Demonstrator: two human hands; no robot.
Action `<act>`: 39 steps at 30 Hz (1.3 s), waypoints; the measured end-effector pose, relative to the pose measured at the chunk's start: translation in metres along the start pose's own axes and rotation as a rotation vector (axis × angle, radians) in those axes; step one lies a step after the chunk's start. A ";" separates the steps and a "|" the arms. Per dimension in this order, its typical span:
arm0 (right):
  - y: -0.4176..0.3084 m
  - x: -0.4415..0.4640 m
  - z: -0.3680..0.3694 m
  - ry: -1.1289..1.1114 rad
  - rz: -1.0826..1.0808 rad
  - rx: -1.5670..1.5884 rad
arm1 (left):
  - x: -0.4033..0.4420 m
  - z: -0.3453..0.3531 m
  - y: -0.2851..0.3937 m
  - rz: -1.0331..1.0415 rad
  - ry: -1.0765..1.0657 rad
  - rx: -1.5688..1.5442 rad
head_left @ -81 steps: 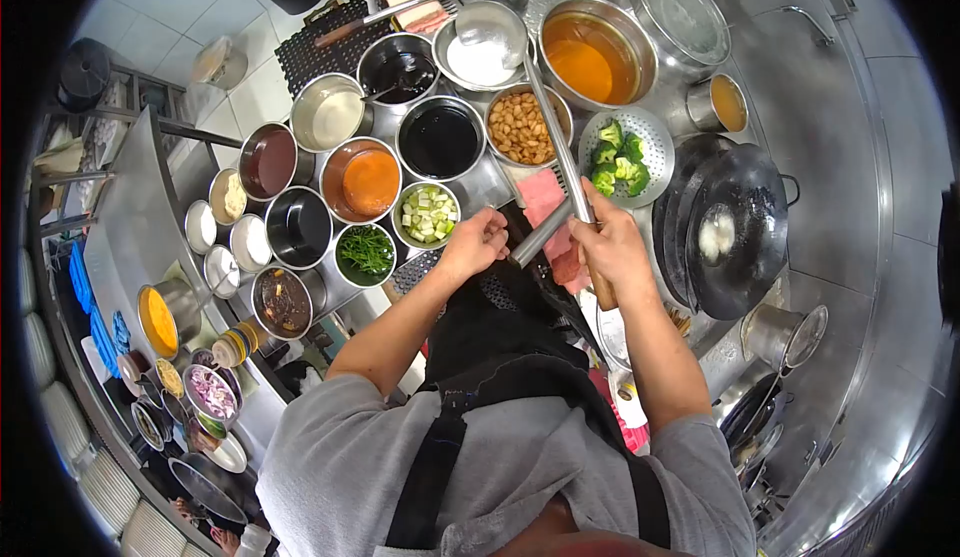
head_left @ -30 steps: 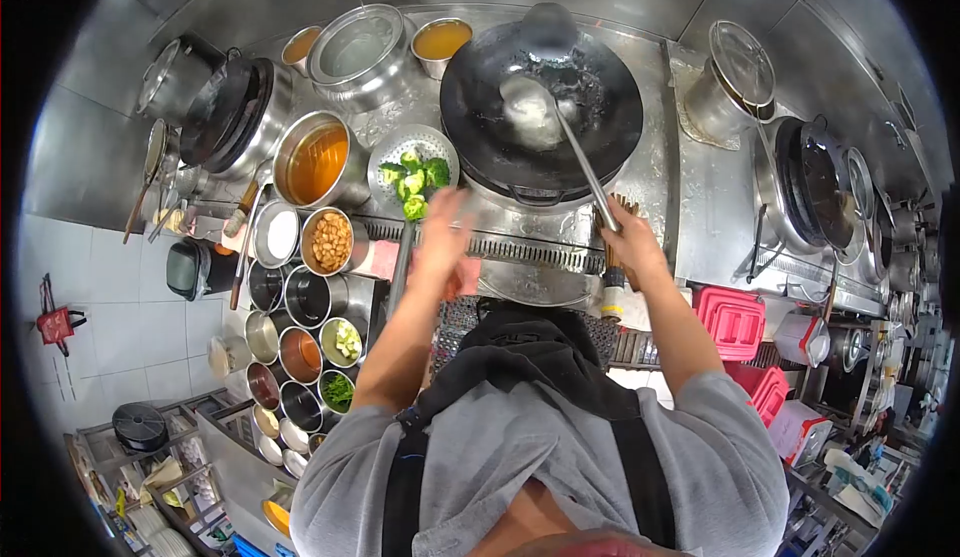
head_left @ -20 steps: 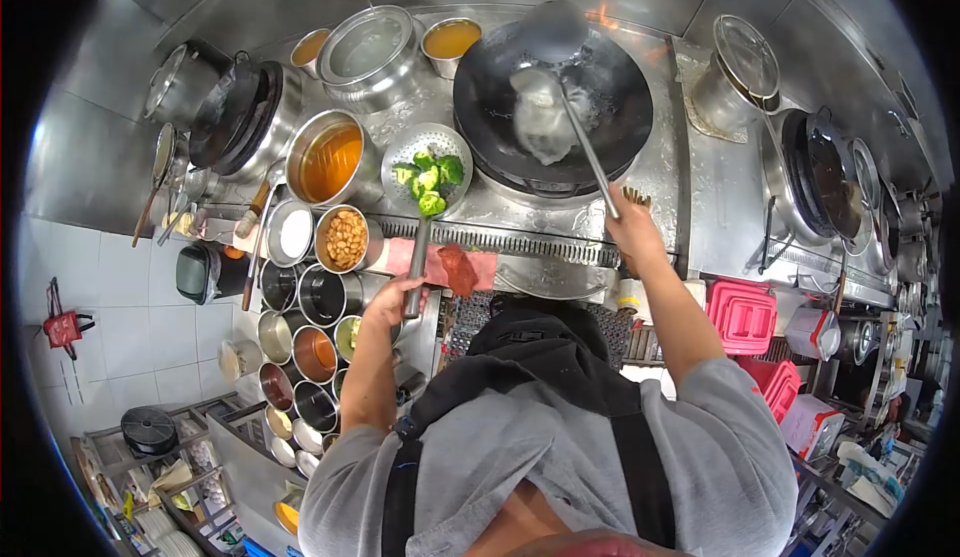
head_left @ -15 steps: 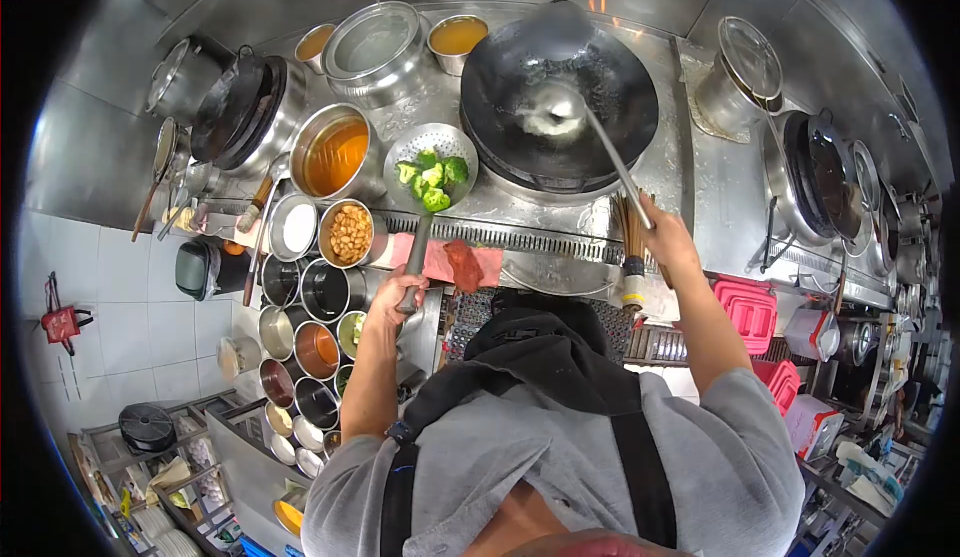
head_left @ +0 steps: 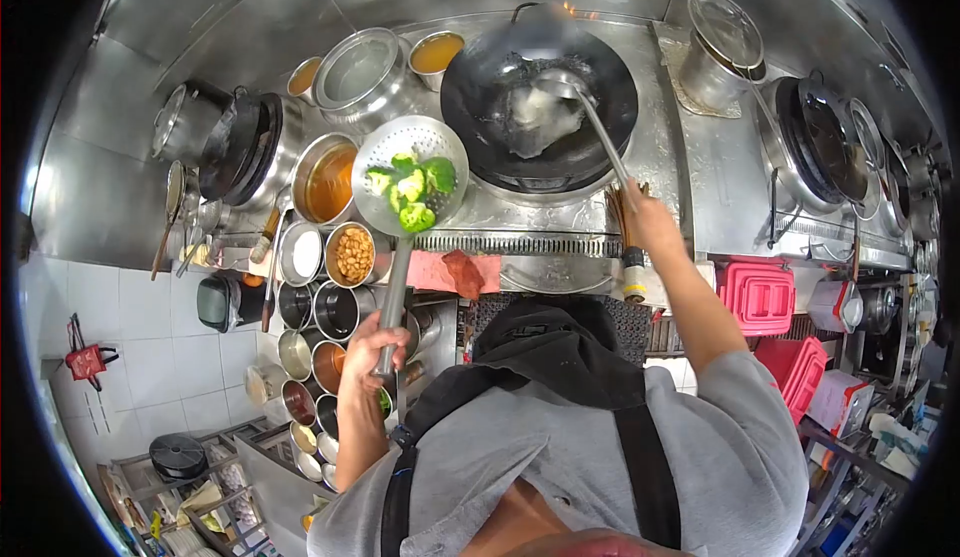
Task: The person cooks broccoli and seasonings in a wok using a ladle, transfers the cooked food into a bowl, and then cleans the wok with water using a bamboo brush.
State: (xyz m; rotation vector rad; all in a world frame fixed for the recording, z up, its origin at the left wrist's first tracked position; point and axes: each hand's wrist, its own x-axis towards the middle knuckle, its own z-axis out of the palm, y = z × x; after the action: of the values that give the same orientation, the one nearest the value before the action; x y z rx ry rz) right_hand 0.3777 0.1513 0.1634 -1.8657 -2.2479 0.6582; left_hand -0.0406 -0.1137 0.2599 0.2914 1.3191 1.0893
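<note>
My left hand [head_left: 383, 345] is wrapped round the handle of a perforated skimmer [head_left: 380, 142]. Several green broccoli florets [head_left: 412, 189] lie in its bowl, held to the left of a black wok [head_left: 610, 77]. My right hand [head_left: 655, 222] grips a long metal ladle [head_left: 603, 142], whose bowl sits inside the wok. Whitish liquid [head_left: 535, 127] spreads over the wok's bottom beneath the ladle's bowl. At the wok's far rim a small flame shows.
Left of the wok stand a lidded steel pot [head_left: 355, 72], a pot of orange-brown liquid [head_left: 328, 185] and a container of brown nuts or beans [head_left: 355, 255]. A pink cloth [head_left: 428, 271] with a red rag [head_left: 463, 273] lies at the front edge. A bamboo brush [head_left: 633, 267] stands right of it.
My left hand has lifted the skimmer towards me and slightly left, with the broccoli still in it. Inside the wok the ladle has shifted, and the whitish liquid spreads wider. The view has shifted a little.
</note>
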 end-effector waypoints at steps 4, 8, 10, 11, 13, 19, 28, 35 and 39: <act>-0.022 0.008 0.028 0.066 -0.085 0.110 | 0.031 0.037 0.048 0.081 0.026 0.117; 0.015 -0.015 0.003 -0.066 -0.100 0.362 | 0.088 0.052 0.078 0.125 -0.037 0.205; 0.001 -0.023 -0.011 -0.100 -0.041 0.252 | 0.108 0.076 0.089 0.145 0.055 0.201; 0.012 -0.010 0.017 0.013 -0.042 0.129 | 0.122 0.088 0.094 0.146 0.045 0.204; 0.008 -0.010 0.019 0.063 -0.035 -0.002 | 0.149 0.104 0.101 0.129 0.031 0.295; 0.078 -0.078 -0.026 -0.036 -0.134 -0.047 | 0.207 0.132 0.098 0.093 -0.029 0.407; 0.111 -0.121 -0.041 -0.010 -0.096 0.014 | 0.213 0.155 0.056 0.480 0.345 1.212; 0.097 -0.099 -0.041 -0.039 -0.066 -0.051 | 0.176 0.107 0.044 0.728 0.680 1.360; 0.065 -0.055 -0.024 0.053 -0.078 0.035 | 0.128 0.064 0.030 0.493 0.582 0.971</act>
State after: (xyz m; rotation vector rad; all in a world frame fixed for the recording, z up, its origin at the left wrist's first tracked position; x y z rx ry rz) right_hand 0.4576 0.1129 0.1664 -1.7486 -2.2487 0.6236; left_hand -0.0152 0.0245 0.2199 1.1249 2.3411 0.8688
